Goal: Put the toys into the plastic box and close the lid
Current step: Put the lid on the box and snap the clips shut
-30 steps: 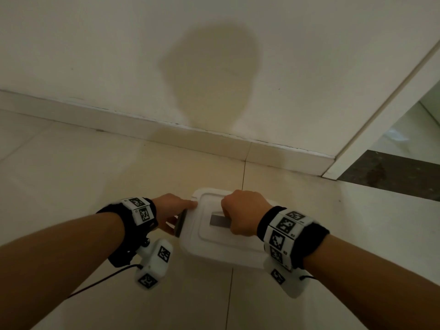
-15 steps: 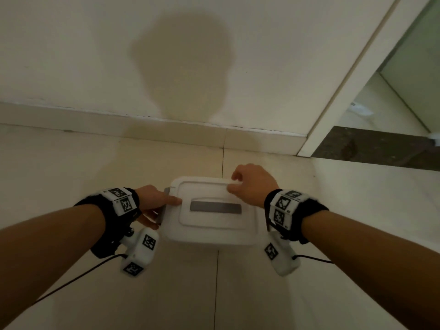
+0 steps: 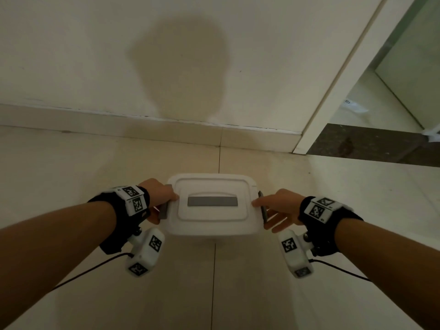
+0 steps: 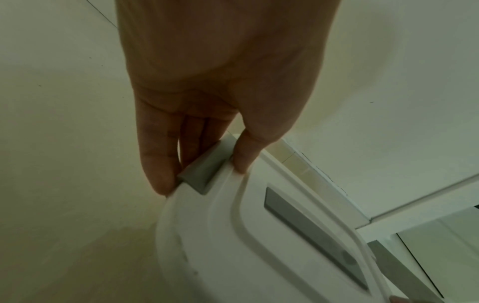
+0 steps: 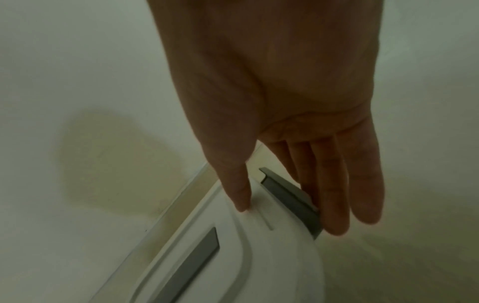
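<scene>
A white plastic box [image 3: 212,228] stands on the floor tiles with its lid [image 3: 214,186] on and a grey handle [image 3: 212,201] lying flat in the lid. My left hand [image 3: 164,206] pinches the grey left latch [image 3: 163,210]: thumb on the lid [image 4: 259,246], fingers behind the latch [image 4: 204,170]. My right hand [image 3: 263,215] is at the right latch [image 3: 263,210]. Its thumb rests on the lid [image 5: 233,266] and its straight fingers [image 5: 334,205] lie against the latch's [image 5: 287,194] outer face. No toys are in view.
A white wall with a skirting board [image 3: 142,126] runs just behind the box. A door frame [image 3: 333,91] and a dark threshold [image 3: 369,144] lie at the back right. Cables trail from both wrist cameras over the floor tiles [image 3: 71,175].
My right hand has left the top of the lid and gone to the latch at the right end. The left hand has stayed at the left latch.
</scene>
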{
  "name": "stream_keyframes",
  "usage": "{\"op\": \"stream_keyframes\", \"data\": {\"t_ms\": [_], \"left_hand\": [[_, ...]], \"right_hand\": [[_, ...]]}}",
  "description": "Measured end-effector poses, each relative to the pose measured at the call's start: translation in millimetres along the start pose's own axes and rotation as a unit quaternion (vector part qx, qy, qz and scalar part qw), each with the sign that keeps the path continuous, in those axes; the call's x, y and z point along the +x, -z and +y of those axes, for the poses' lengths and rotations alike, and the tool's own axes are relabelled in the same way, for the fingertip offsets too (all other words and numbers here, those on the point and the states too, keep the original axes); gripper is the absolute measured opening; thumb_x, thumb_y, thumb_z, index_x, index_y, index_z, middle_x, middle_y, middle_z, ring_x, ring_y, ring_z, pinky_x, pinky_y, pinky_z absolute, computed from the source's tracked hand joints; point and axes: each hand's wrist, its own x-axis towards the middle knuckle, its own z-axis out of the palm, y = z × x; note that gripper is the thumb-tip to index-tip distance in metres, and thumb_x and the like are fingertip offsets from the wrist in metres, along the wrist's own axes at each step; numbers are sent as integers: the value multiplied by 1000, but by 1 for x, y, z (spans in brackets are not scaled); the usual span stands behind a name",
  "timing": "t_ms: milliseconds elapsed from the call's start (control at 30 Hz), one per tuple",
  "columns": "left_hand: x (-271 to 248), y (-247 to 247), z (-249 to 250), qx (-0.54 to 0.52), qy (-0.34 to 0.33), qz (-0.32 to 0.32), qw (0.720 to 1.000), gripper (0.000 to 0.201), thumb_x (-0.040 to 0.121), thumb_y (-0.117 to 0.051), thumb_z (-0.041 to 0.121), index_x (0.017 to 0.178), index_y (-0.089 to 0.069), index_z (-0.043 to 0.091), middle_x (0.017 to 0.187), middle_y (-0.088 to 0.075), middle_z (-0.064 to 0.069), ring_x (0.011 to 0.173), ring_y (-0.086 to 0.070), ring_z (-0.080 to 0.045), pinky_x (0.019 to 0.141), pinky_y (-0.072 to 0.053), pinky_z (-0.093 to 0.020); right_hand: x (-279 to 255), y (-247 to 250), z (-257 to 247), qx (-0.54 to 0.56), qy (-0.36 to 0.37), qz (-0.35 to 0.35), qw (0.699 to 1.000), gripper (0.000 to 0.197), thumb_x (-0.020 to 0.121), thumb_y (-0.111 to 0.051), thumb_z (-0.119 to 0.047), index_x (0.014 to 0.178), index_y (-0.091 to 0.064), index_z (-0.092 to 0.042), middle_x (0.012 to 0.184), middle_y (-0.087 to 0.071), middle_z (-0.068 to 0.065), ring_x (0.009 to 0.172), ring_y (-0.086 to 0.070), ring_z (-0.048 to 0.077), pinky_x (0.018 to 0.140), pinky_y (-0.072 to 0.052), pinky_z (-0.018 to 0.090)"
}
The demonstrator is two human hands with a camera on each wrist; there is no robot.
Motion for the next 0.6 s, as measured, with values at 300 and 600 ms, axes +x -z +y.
{"op": "stream_keyframes", "data": {"t_ms": [300,600], "left_hand": [[-3,-2,-8,5,-14,13,1000,39,90,-64,33,106,-58,-3,100,-64,-19,77,-64,-35,74,-60,-48],[-3,-5,-9,-12,-6,17,1000,40,89,-64,36,105,-54,0,106,-61,-20,89,-67,-41,75,-60,-50]], "right_hand": [[-3,-8,-15,-94,41,44,994,43,80,-79,-33,96,-68,6,79,-72,16,67,-69,27,71,-63,44],[-10,-9,-35,-174,31,46,983,30,83,-76,-25,87,-68,4,88,-75,23,86,-75,36,75,-63,45]]}}
